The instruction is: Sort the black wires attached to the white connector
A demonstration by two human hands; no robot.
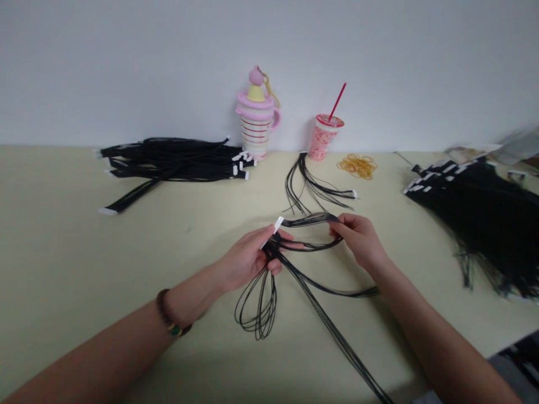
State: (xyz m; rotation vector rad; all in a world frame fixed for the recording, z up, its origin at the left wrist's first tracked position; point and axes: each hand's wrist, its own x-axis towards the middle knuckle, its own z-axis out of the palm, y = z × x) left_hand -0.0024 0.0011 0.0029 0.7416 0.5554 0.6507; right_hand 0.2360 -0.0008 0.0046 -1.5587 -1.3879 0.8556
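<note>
My left hand [252, 252] grips the white connector [278, 224] of a black wire harness [314, 292], thumb on top and fingers beneath. Below that hand hangs a looped bundle of thin wires [257, 314]. Other strands run down to the right, passing under my right forearm and out at the bottom edge. My right hand [356, 235] pinches a strand group of the same harness between thumb and fingers, to the right of the connector. Just beyond my hands a smaller loose wire bundle [309, 179] with a white end lies on the table.
A stack of black cables [172, 160] with white ends lies at the back left. Along the wall stand a pink-lidded cup [255, 126] and a pink cup with a red straw [324, 137]. Yellow rubber bands [357, 166] lie beside them. A large pile of black wires [484, 207] covers the right side.
</note>
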